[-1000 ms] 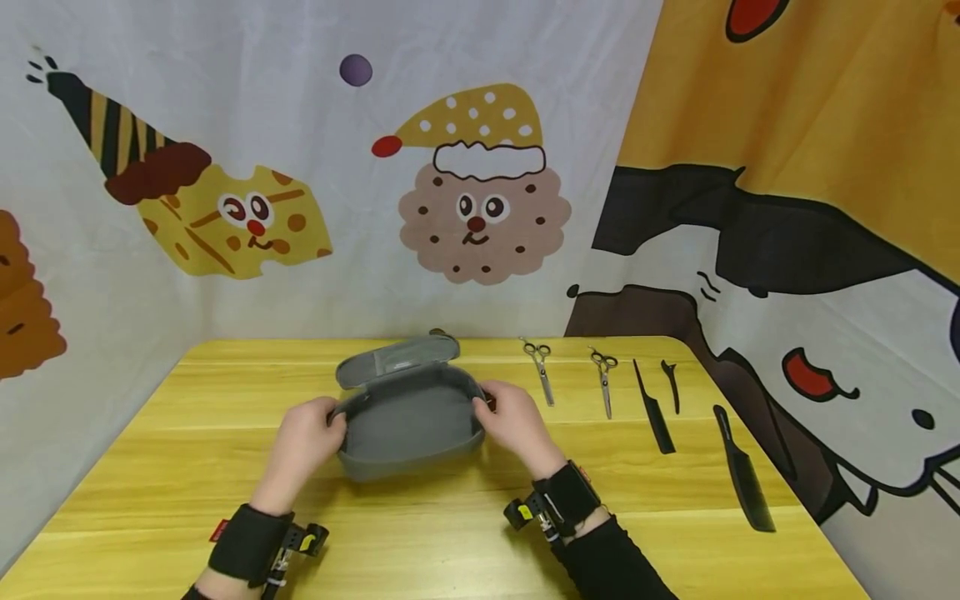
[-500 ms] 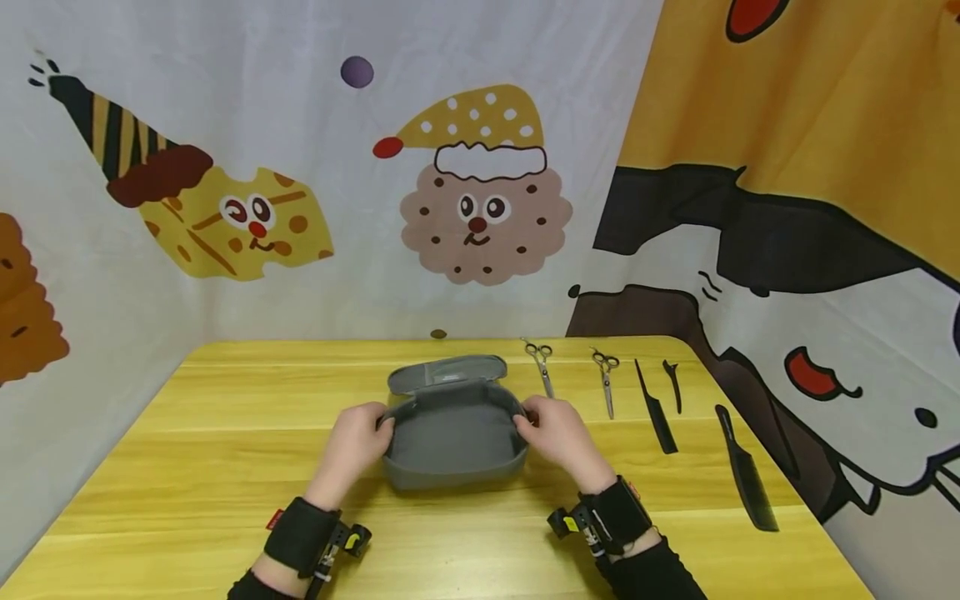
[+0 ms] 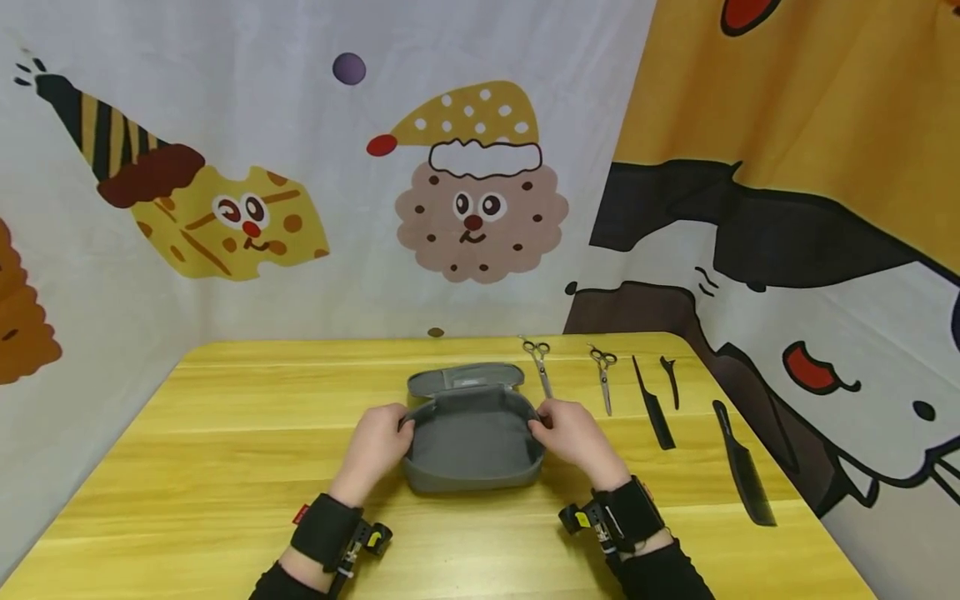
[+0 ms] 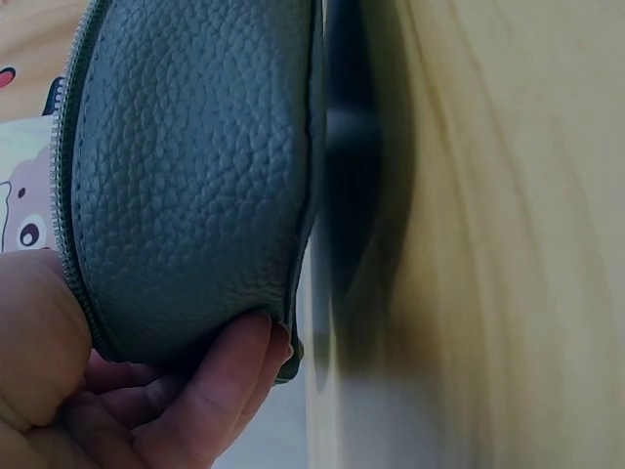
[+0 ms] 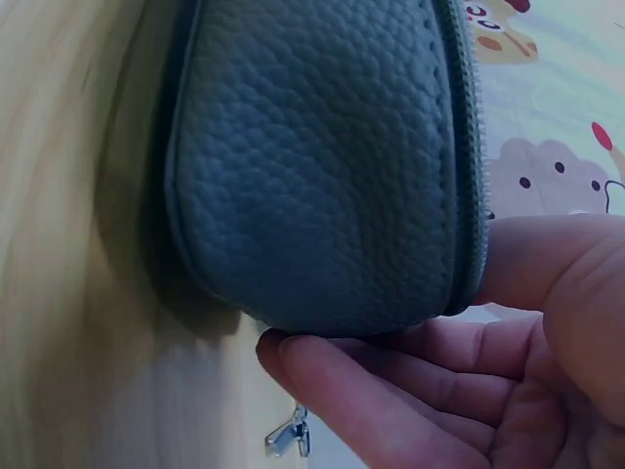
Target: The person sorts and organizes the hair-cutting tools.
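Note:
A grey zippered pouch (image 3: 474,482) with a pebbled, leather-like surface sits near the middle of the table, its lid (image 3: 465,379) folded back and nothing visible inside. My left hand (image 3: 375,443) grips its left side, thumb over the rim and fingers outside. On the opposite side my right hand (image 3: 576,437) holds the rim in the same way. Both wrist views show the pouch's side wall (image 4: 186,166) with fingers curled against its far end. A metal zipper pull (image 5: 288,437) hangs below the pouch in the right wrist view. Whether the base touches the table I cannot tell.
To the right on the wooden table (image 3: 225,467) lie two pairs of scissors (image 3: 542,371) (image 3: 603,379), a tail comb (image 3: 654,408), a small black clip (image 3: 671,383) and a wide handled comb (image 3: 744,467). A cartoon-print curtain (image 3: 300,308) hangs behind.
Both hands have carried the pouch to the right, toward the scissors, and slightly nearer to me. Its tilt has levelled out. The scissors, combs and clip have stayed put.

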A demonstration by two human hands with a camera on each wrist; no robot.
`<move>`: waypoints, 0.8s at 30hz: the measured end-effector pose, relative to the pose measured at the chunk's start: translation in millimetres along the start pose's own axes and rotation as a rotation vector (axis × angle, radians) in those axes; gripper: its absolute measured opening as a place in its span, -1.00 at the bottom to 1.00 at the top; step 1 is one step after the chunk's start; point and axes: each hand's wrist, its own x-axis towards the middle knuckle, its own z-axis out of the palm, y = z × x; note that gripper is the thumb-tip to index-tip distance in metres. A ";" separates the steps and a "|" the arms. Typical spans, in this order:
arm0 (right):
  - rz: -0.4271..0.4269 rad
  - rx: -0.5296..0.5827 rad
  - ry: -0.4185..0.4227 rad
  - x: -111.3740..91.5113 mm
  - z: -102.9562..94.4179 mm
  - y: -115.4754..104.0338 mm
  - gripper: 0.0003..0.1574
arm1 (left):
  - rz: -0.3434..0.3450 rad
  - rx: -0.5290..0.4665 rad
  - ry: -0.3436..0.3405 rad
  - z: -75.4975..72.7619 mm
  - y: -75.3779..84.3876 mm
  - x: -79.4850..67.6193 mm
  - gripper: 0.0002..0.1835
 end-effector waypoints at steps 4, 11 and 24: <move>0.007 -0.005 -0.016 -0.1 1.7 2.0 -0.87 | -0.014 0.002 -0.005 4.2 -0.4 -0.2 -0.73; 0.015 0.002 -0.041 1.5 5.2 7.2 -0.80 | -0.017 0.007 -0.009 10.0 0.4 -0.8 -0.80; 0.031 0.021 -0.063 1.4 5.9 9.9 -0.85 | -0.041 0.007 -0.089 5.8 4.3 -2.0 -0.84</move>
